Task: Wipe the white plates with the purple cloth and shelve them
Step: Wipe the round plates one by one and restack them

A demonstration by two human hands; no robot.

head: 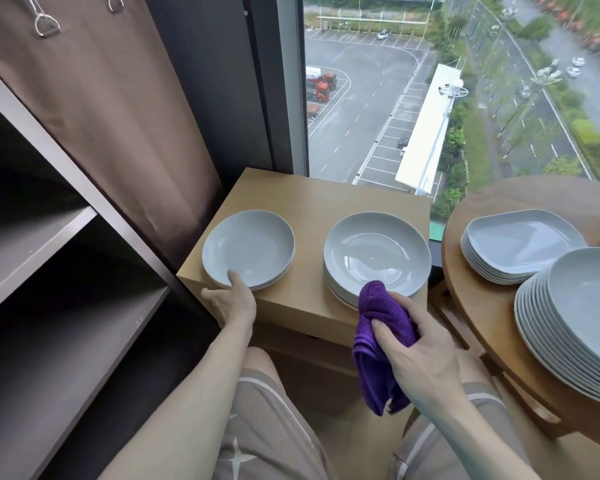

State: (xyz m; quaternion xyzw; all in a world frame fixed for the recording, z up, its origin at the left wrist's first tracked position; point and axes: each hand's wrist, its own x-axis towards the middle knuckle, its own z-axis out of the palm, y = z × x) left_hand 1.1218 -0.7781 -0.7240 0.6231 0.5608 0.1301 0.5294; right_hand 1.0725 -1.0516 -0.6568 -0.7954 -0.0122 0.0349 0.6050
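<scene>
Two short stacks of round white plates sit on a small wooden side table (305,199): a left stack (248,247) and a right stack (376,252). My left hand (231,299) grips the near rim of the left stack, thumb on top and fingers under the edge. My right hand (420,355) holds a bunched purple cloth (381,337), whose top end touches the near rim of the right stack. Part of the cloth hangs down below my hand.
A dark shelving unit (49,258) with open compartments stands at the left. A round wooden table (482,306) at the right carries more white plate stacks, one squarish (520,244) and one large (579,320). A brown curtain and a tall window are behind.
</scene>
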